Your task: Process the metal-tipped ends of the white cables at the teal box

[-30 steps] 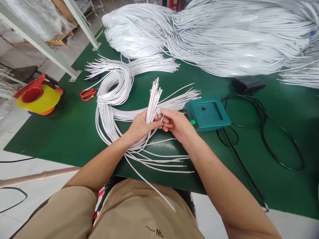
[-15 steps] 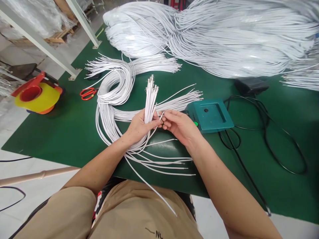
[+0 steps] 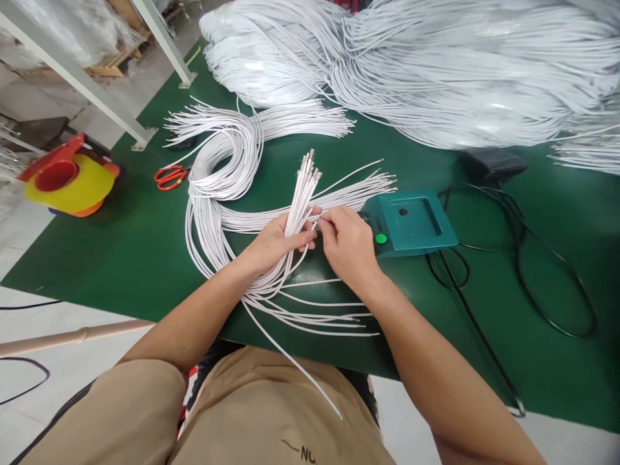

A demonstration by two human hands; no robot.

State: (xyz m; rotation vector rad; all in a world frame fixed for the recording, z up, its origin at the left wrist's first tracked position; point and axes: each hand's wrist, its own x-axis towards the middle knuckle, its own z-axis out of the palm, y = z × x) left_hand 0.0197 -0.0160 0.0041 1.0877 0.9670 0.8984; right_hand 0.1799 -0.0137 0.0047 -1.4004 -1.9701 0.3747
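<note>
My left hand [image 3: 277, 243] is closed around a bundle of white wires [image 3: 303, 194], whose bare-looking tips point up and away from me. Close beside it, my right hand [image 3: 349, 242] pinches near the tip of a single wire; exactly what lies between its fingertips is hard to see. Below my left wrist, several loose wire ends [image 3: 329, 333] fan out to the right, and one hangs over the table edge. The bundle curves back into a coil of white wires [image 3: 208, 232]. Just right of my right hand sits a teal device [image 3: 416, 223] with a green button.
A huge heap of white wires [image 3: 450, 71] covers the back of the green table [image 3: 121, 271]. Red-handled scissors [image 3: 170, 177] lie left of the coil. A yellow tape roll in a red dispenser [image 3: 77, 184] stands at the left edge. Black cables [image 3: 523, 258] trail on the right.
My right hand has turned knuckles-up, its fingertips now closed together by the wire. The bundle in my left hand leans further right.
</note>
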